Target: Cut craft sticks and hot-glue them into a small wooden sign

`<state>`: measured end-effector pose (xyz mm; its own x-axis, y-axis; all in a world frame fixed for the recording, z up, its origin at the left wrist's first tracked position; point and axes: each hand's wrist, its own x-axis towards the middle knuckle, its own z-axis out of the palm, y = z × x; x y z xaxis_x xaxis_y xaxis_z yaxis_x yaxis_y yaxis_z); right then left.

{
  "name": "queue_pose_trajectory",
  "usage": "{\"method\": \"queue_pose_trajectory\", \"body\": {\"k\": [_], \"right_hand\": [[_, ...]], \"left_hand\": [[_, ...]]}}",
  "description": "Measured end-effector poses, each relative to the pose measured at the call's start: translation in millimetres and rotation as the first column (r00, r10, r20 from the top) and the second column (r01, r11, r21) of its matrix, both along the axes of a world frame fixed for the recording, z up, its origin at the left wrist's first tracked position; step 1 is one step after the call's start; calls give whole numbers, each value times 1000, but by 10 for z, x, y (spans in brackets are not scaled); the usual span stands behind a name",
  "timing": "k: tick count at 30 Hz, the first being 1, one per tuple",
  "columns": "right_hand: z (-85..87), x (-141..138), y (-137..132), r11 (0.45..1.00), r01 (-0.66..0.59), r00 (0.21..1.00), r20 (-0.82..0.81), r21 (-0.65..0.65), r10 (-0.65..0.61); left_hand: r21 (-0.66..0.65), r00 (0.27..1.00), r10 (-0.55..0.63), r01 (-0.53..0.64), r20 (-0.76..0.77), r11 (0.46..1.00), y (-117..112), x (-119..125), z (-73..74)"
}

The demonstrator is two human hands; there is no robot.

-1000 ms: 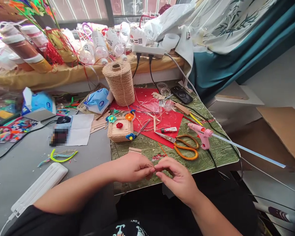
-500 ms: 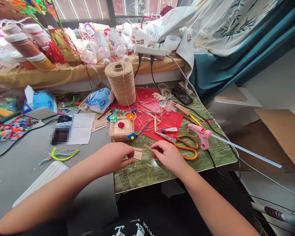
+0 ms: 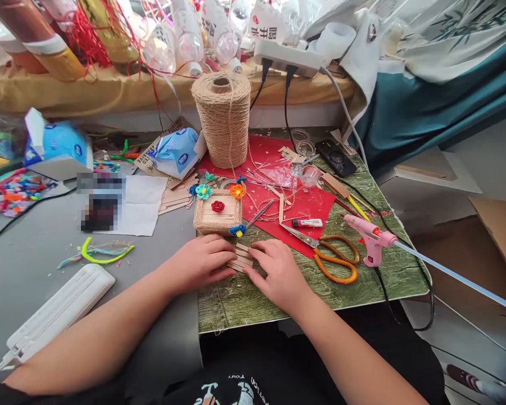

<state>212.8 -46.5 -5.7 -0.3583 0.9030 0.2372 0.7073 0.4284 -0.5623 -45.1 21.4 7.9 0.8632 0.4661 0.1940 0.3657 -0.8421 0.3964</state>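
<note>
Both my hands rest on the green board (image 3: 362, 281), meeting over a few short flat wooden stick pieces (image 3: 241, 259). My left hand (image 3: 202, 261) pinches their left ends with curled fingers. My right hand (image 3: 278, 273) presses on their right ends, fingers together. Just beyond them sits a small twine-wrapped square box (image 3: 217, 216) decorated with a red rose and coloured flowers.
Orange-handled scissors (image 3: 335, 259) and a pink glue gun (image 3: 371, 239) lie to the right on the board, a red sheet (image 3: 307, 205) and a big spool of jute twine (image 3: 223, 118) behind. A phone (image 3: 335, 157), tissue packs, white paper, and a white case (image 3: 54, 312) lie around.
My hands moved forward from the board's near edge to the wooden stick pieces and now close on them together. The view has tilted down and nearer.
</note>
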Motion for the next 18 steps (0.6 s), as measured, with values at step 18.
{"method": "queue_pose_trajectory", "body": {"k": [18], "right_hand": [[-101, -52, -23, 997, -42, 997, 62, 67, 37]], "left_hand": [[-50, 997, 5, -1, 76, 999, 14, 48, -153]]}}
